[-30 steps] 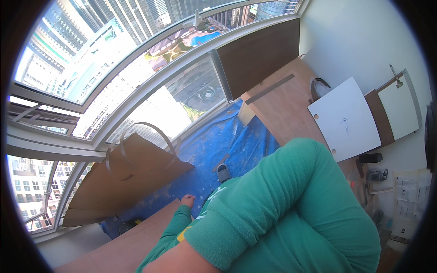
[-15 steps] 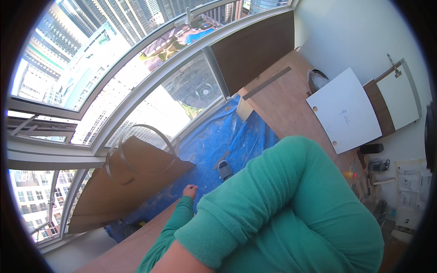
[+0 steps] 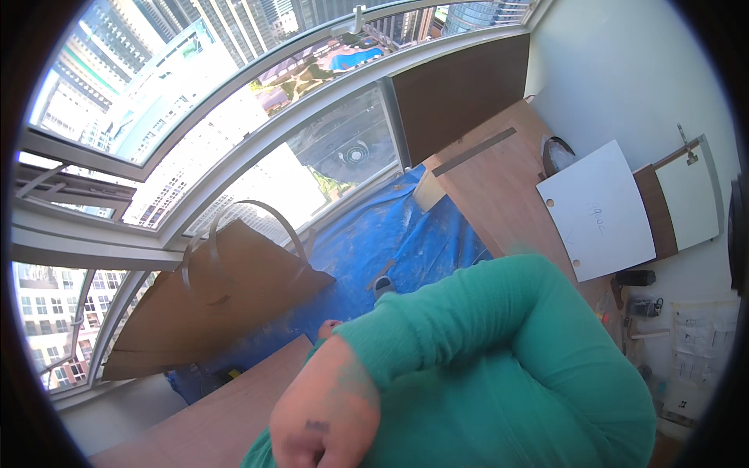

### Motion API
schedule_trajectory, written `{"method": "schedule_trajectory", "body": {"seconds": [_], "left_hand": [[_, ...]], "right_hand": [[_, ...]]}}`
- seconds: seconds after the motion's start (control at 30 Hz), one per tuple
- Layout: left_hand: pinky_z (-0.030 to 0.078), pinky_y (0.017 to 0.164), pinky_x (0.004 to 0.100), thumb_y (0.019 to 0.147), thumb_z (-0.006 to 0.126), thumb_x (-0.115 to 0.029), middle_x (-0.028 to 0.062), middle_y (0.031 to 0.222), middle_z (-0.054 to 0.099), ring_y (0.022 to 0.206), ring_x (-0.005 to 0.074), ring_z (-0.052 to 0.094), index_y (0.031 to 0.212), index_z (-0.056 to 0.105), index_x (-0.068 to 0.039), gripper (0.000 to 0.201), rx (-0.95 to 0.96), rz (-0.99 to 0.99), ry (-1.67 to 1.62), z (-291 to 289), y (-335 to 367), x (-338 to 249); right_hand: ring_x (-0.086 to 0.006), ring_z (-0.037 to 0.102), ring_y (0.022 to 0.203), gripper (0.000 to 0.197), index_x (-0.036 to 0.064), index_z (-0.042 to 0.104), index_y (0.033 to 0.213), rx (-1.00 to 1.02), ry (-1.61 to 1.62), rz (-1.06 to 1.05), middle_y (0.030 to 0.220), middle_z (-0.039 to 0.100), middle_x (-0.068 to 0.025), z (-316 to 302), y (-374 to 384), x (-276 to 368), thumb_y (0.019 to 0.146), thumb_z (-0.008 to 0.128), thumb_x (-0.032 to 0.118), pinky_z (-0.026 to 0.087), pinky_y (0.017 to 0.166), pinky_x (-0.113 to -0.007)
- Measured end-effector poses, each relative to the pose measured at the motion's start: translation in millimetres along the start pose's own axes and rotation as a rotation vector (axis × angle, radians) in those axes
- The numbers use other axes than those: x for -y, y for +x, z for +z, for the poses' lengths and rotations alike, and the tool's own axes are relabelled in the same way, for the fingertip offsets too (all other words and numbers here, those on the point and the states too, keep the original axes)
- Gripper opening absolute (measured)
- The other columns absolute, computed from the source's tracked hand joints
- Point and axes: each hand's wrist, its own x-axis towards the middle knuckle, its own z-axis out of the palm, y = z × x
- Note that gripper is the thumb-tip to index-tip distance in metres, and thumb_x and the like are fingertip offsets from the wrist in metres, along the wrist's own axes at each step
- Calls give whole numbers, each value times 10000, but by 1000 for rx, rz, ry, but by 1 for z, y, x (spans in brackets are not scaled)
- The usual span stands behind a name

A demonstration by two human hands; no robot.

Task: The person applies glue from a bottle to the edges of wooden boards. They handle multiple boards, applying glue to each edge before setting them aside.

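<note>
Right grip point(image 3: 326, 405) — newly visible.

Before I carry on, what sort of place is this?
Probably a room high in a tall building, being fitted out or used as a workshop: blue sheeting lies on the floor, a white panel with holes stands among boards, and the windows look down on buildings.

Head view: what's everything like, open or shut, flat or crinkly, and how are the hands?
Window, open
Blue sheet, crinkled, dirty
Brown sheet, tilted
White panel, two round holes, written on
Lower-left board, flat
Slipper, partly hidden
Right hand, blurred; grip unclear
Left hand, mostly hidden; grip unclear
</note>
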Motion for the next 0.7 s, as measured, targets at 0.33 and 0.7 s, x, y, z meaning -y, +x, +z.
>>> {"method": "schedule_trajectory", "body": {"seconds": [0.33, 0.7], "left_hand": [[534, 669, 353, 854, 749, -246, 69, 822, 724, 734, 161, 677, 975, 740, -44, 236, -9, -143, -54, -5, -29, 10], [563, 719, 392, 972, 556, -181, 100, 821, 744, 760, 193, 717, 823, 741, -86, 256, 224, 296, 575, 1, 37, 48]], "right_hand": [[-308, 657, 883, 81, 69, 674, 871, -1213, -194, 1708, 888, 689, -136, 174, -298, -229, 816, 619, 93, 529, 790, -416], [-173, 654, 672, 62, 23, 720, 815, -1671, 632, 1670, 763, 713, -79, 375, -283, -242, 796, 750, 74, 551, 666, -358]]}}
